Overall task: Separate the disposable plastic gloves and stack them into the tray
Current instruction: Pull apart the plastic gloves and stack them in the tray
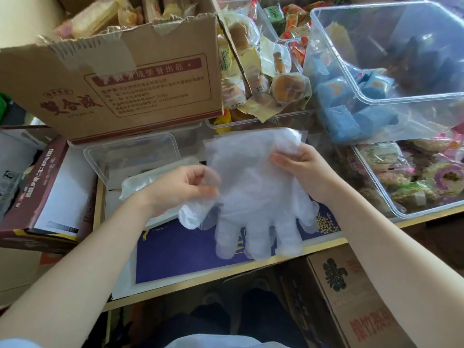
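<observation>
Centre frame: a clear plastic glove (256, 197) hangs with its fingers pointing down, above the purple mat (180, 249). The right hand (298, 167) pinches the glove's bunched cuff at upper right. The left hand (185, 187) pinches the glove's left edge, with loose film trailing below it. The clear tray (130, 151) sits left of centre, behind the left hand, below the cardboard box (120, 81).
</observation>
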